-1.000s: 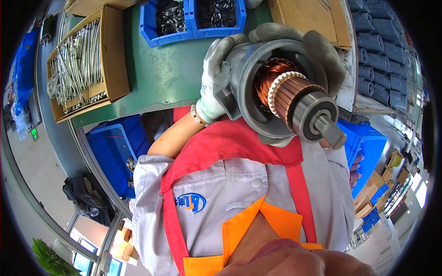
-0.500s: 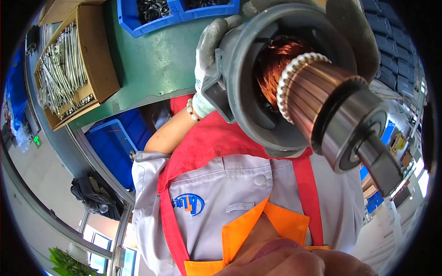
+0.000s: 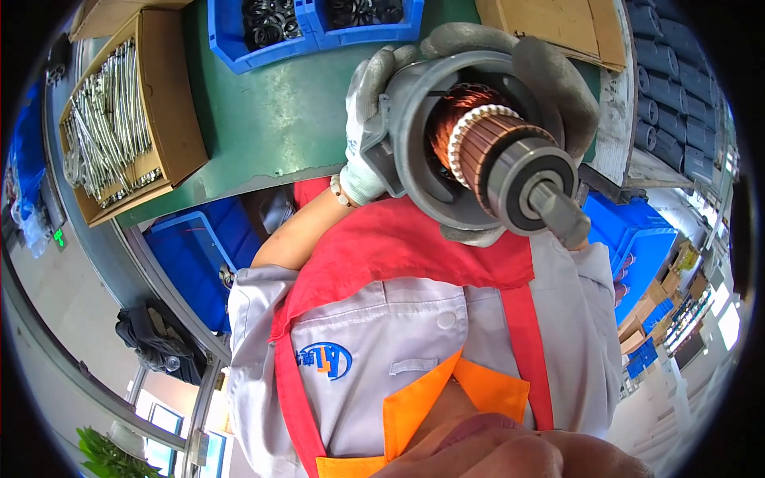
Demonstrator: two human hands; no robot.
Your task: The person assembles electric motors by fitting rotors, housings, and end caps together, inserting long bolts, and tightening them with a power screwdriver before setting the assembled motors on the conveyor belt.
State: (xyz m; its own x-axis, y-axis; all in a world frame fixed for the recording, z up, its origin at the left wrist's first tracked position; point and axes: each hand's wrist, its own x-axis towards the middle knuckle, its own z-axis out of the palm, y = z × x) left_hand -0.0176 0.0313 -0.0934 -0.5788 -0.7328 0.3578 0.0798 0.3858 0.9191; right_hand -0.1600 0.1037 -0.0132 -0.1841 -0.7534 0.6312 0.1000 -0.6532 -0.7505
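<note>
armature jutting from grey motor housing, held up over near edge of tabletop; clasped in a curled grip, left hand around its left side, right hand around its right.

Gloved left hand and gloved right hand grip a grey cylindrical housing from opposite sides, above the edge of the green counter. A copper-wound rotor sits inside it, tilted, its bearing and shaft protruding toward the lower right. On the counter, a cardboard box of metal rods stands at left; blue bins hold black rings. Similar grey housings are stacked at right.
</note>
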